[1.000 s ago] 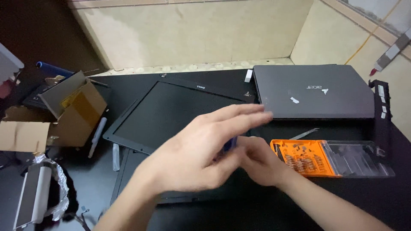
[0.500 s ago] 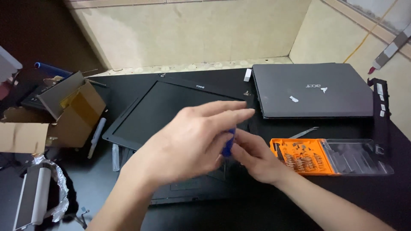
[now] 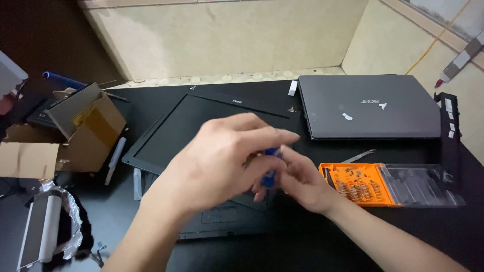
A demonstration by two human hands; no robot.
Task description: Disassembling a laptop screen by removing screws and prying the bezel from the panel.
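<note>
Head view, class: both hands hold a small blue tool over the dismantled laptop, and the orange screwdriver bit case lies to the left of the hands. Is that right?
Not quite. In the head view the orange screwdriver bit case lies to the right of the hands, not the left. The left hand and right hand do hold the small blue tool over the dismantled laptop.

I see bare black tabletop [image 3: 282,252] below the orange plastic screwdriver-bit case [image 3: 358,184]; a closed grey laptop [image 3: 370,106] blocks above it.
</note>
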